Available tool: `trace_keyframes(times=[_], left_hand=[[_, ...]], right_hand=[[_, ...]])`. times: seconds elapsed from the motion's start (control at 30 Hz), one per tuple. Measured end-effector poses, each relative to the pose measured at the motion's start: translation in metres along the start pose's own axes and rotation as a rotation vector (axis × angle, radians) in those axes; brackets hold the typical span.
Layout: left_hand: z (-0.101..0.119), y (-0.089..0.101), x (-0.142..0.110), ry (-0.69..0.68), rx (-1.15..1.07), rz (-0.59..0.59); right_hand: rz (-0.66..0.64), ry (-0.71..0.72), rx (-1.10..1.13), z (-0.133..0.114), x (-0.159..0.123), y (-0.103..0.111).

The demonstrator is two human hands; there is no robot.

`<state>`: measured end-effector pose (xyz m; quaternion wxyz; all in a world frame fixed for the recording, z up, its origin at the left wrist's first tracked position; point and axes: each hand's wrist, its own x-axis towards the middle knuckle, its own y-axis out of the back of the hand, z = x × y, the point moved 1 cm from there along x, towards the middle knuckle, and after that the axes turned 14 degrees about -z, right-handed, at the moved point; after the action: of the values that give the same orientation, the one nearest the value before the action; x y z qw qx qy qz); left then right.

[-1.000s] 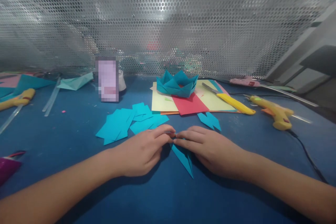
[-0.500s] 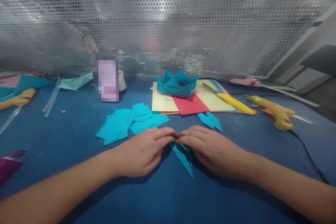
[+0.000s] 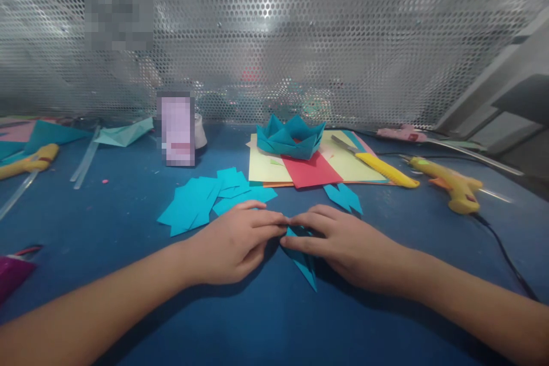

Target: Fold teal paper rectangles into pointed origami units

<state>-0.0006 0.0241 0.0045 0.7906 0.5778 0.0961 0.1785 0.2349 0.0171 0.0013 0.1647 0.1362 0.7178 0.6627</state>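
Note:
A folded piece of blue paper (image 3: 305, 266) lies on the blue table between my hands, its sharp tip pointing toward me. My left hand (image 3: 240, 243) pinches the paper's upper left end with fingers together. My right hand (image 3: 338, 243) bends over the same piece, thumb and fingertips pressing it near the left fingertips and covering part of it. Beyond my left hand lies a loose pile of blue paper pieces (image 3: 191, 203). Two small folded blue pieces (image 3: 343, 197) rest past my right hand. Farther back, a pointed blue paper ring (image 3: 289, 140) sits on coloured sheets.
Pale yellow sheets (image 3: 263, 163) carry a red paper (image 3: 311, 170) and a yellow utility knife (image 3: 386, 169), blade out. A yellow glue gun (image 3: 450, 180) with a black cord lies at right, another glue gun (image 3: 40, 160) at left. Behind stands a perforated metal screen (image 3: 274, 40).
My right thumb and fingers have spread and shifted slightly left along the blue paper. My left index finger has lifted a little. The folded piece stays in place.

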Motion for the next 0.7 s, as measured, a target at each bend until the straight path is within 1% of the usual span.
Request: trace_keyframes(times=[0.13,0.37,0.53,0.6,0.7], left_hand=[[-0.0020,-0.0002,0.0002,0.026,0.009,0.002],[-0.0076,0.0027,-0.0006,-0.041,0.038,-0.018],[-0.0069,0.0084,-0.0008,-0.091,0.073,-0.087],[-0.0056,0.0092,-0.0007,-0.086,0.093,-0.111],[-0.0033,0.0082,-0.0017,-0.034,0.096,-0.122]], right_hand=[[-0.026,-0.007,0.021,0.0004,-0.0007,-0.0008],[0.010,0.001,-0.005,-0.0005,0.0005,0.0008],[0.013,-0.002,-0.016,-0.0012,0.0000,0.0016],[0.015,-0.005,-0.008,-0.0014,-0.0002,0.0016],[0.019,-0.006,0.015,-0.0017,0.0001,0.0026]])
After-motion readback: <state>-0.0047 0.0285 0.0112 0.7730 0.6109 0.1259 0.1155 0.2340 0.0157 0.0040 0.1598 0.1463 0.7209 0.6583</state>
